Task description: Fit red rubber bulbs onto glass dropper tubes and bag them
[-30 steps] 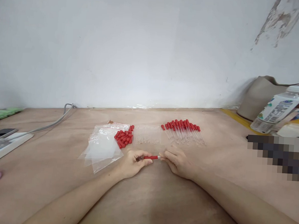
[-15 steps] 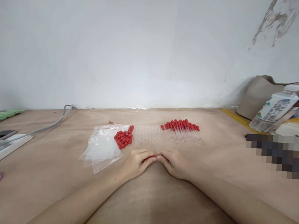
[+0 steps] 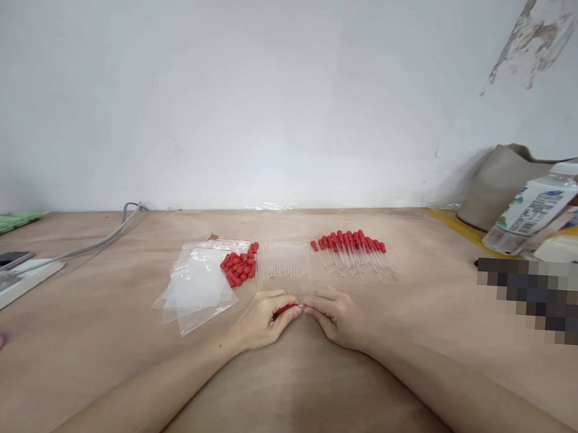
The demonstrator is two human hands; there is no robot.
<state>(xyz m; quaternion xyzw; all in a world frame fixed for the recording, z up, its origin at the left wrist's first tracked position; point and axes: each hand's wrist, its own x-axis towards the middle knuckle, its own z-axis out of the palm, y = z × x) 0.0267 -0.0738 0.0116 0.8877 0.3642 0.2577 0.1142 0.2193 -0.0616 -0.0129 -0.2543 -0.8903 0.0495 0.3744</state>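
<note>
Left hand [image 3: 268, 318] pinches a red bulb [image 3: 284, 309], mostly hidden, near the centre; right hand [image 3: 339, 319], fingertips together, grips a tube [image 3: 301, 307], barely showing! Brown table [image 3: 239, 396], chipped white wall [image 3: 252, 96] far behind, pixelated thing [image 3: 533, 293] right.

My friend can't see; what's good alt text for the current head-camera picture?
The left hand holds a red cap and the right hand pinches a clear tube, close together over a brown table. Beyond lie plastic bags, loose red caps, a row of clear tubes and a cluster of red-capped tubes.
</note>
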